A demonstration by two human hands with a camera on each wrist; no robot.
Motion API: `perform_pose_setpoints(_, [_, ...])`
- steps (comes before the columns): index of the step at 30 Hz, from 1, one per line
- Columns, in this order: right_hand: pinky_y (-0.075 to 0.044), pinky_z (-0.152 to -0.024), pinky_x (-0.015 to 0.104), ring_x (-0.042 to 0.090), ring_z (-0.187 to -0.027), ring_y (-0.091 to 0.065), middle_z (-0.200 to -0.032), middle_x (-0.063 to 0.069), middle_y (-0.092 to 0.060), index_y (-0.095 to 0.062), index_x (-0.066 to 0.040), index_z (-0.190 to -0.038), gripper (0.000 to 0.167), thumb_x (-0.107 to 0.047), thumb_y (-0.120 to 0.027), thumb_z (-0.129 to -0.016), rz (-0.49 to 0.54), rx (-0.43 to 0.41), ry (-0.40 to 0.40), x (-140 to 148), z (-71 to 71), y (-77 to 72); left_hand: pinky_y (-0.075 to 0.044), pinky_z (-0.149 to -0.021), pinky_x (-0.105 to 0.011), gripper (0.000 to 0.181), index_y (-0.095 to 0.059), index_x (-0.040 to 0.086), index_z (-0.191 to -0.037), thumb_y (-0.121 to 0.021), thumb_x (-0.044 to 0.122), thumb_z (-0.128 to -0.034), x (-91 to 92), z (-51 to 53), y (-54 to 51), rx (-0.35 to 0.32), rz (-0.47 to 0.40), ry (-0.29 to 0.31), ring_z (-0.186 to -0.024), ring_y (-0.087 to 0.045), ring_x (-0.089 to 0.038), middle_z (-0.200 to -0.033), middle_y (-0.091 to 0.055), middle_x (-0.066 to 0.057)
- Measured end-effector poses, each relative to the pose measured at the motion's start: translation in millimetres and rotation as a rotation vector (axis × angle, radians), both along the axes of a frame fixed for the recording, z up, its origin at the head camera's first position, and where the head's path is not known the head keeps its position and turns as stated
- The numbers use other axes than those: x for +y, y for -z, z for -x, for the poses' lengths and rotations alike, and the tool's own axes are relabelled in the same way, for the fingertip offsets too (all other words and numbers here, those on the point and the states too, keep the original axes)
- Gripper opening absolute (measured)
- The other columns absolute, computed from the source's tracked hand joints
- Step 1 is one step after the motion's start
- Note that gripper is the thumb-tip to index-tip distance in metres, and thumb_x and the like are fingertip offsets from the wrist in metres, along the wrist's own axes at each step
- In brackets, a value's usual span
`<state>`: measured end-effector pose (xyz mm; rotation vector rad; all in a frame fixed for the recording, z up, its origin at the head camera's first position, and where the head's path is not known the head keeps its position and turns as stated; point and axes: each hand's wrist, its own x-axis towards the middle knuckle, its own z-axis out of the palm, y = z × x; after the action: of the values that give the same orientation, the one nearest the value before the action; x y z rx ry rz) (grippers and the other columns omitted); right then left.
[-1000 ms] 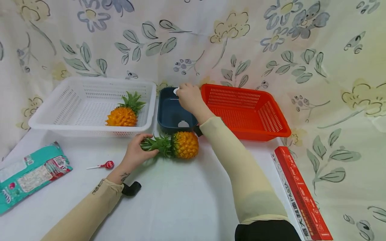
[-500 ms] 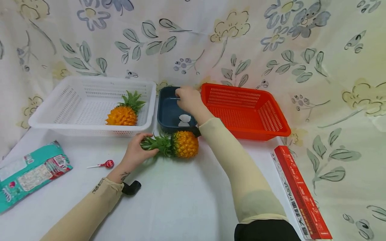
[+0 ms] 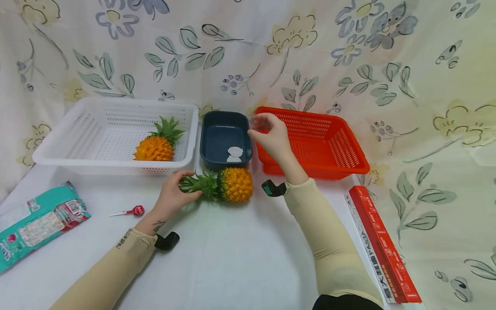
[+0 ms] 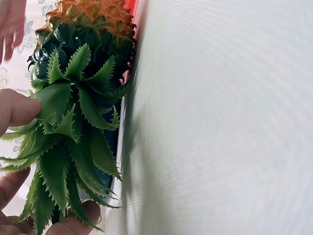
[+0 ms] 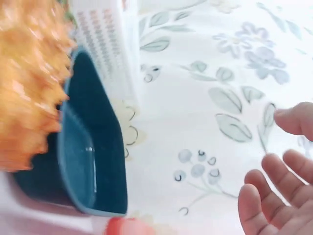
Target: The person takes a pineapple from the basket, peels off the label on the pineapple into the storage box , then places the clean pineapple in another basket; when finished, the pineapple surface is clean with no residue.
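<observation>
A toy-like pineapple (image 3: 235, 185) lies on its side on the white table, its leafy crown pointing left. My left hand (image 3: 176, 196) grips the crown; the left wrist view shows thumb and fingers (image 4: 17, 108) around the green leaves (image 4: 68, 147). Over the left rim of the red basket (image 3: 314, 142) hovers my right hand (image 3: 275, 133), fingers relaxed and holding nothing. Just behind the pineapple stands a dark blue bin (image 3: 217, 140). Two small white rounded flat pieces (image 3: 234, 152) lie at its near end; their kind is unclear.
A white basket (image 3: 77, 129) at the back left holds another pineapple (image 3: 155, 148). On the left lie a red lollipop (image 3: 137, 210) and a teal packet (image 3: 42, 226). A long red pasta box (image 3: 383, 245) lies at the right edge, and a floral cloth (image 3: 232, 51) hangs behind.
My right hand has let go of a white piece inside the blue bin, then moved right toward the red basket. The left hand and the pineapple have stayed put.
</observation>
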<state>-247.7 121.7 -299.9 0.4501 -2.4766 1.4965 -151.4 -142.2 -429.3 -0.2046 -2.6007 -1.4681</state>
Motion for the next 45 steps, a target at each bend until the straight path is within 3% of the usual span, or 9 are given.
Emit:
perform_pose_setpoints(7, [-0.05, -0.084, 0.026, 0.018, -0.096, -0.057, -0.106, 0.013, -0.063, -0.058, -0.008, -0.113, 0.036, -0.015, -0.072, -0.08, 0.21, -0.029, 0.092, 29, -35.7, 25.4, -0.039, -0.095, -0.051, 0.056, -0.052, 0.0, -0.122, -0.077, 0.009, -0.0725, -1.3, 0.2, -1.0, -0.015, 0.0, 0.0, -0.113, -0.046, -0.036, -0.123, -0.05, -0.022])
perform_pose_setpoints(12, [-0.051, -0.077, 0.02, 0.017, -0.089, -0.058, -0.101, 0.018, -0.061, -0.056, -0.004, -0.107, 0.034, -0.009, -0.073, -0.079, 0.311, -0.034, 0.142, 40, -58.4, 51.4, -0.04, -0.093, -0.05, 0.057, -0.052, 0.001, -0.123, -0.077, 0.01, -0.0728, -1.9, 0.3, -2.4, -0.035, -0.007, 0.001, -0.111, -0.046, -0.035, -0.124, -0.049, -0.022])
perform_pose_setpoints(16, [-0.05, -0.068, 0.017, 0.014, -0.08, -0.057, -0.092, 0.016, -0.061, -0.055, 0.002, -0.102, 0.032, -0.005, -0.074, -0.077, 0.359, -0.055, 0.206, 44, -68.7, 71.9, -0.039, -0.093, -0.051, 0.058, -0.051, 0.001, -0.124, -0.077, 0.011, -0.0736, -2.4, 0.0, -4.1, -0.05, -0.004, 0.004, -0.113, -0.045, -0.036, -0.125, -0.048, -0.022])
perform_pose_setpoints(21, [-0.048, -0.054, 0.017, 0.011, -0.066, -0.054, -0.08, 0.004, -0.058, -0.054, 0.004, -0.093, 0.029, -0.008, -0.074, -0.077, 0.418, -0.127, 0.306, 49, -69.4, 91.0, -0.037, -0.096, -0.052, 0.058, -0.051, 0.001, -0.124, -0.077, 0.011, -0.0729, -2.4, 0.5, -4.3, -0.034, 0.002, 0.007, -0.117, -0.043, -0.037, -0.127, -0.048, -0.022])
perform_pose_setpoints(27, [-0.046, -0.049, 0.02, 0.008, -0.056, -0.05, -0.074, 0.002, -0.053, -0.055, 0.003, -0.089, 0.032, -0.016, -0.076, -0.076, 0.441, -0.153, 0.417, 52, -63.3, 103.0, -0.037, -0.097, -0.053, 0.058, -0.052, 0.0, -0.123, -0.077, 0.009, -0.0718, -1.5, -0.2, -5.2, -0.004, 0.014, 0.015, -0.117, -0.044, -0.037, -0.126, -0.049, -0.022])
perform_pose_setpoints(33, [-0.052, -0.053, 0.032, 0.018, -0.059, -0.054, -0.069, 0.0, -0.056, -0.056, -0.006, -0.081, 0.036, -0.033, -0.078, -0.073, 0.443, -0.174, 0.51, 54, -56.3, 106.6, -0.039, -0.093, -0.052, 0.059, -0.052, 0.0, -0.122, -0.078, 0.009, -0.0698, 0.1, -1.3, -5.9, 0.017, 0.032, 0.008, -0.112, -0.046, -0.037, -0.122, -0.05, -0.023])
perform_pose_setpoints(39, [-0.053, -0.052, 0.037, 0.012, -0.048, -0.052, -0.061, -0.002, -0.053, -0.055, -0.007, -0.076, 0.035, -0.032, -0.08, -0.071, 0.486, -0.197, 0.576, 54, -53.5, 107.6, -0.037, -0.096, -0.054, 0.068, -0.046, 0.002, -0.128, -0.079, 0.012, -0.0698, 0.3, -4.3, -8.0, 0.008, 0.06, 0.015, -0.116, -0.043, -0.038, -0.128, -0.044, -0.022])
perform_pose_setpoints(45, [-0.053, -0.051, 0.032, 0.011, -0.046, -0.054, -0.061, -0.004, -0.056, -0.056, -0.004, -0.079, 0.034, -0.028, -0.079, -0.073, 0.561, -0.225, 0.594, 53, -48.9, 109.3, -0.035, -0.099, -0.055, 0.081, -0.038, 0.005, -0.136, -0.08, 0.021, -0.0694, -0.2, -14.8, -17.1, 0.015, 0.192, 0.03, -0.123, -0.038, -0.038, -0.137, -0.037, -0.02])
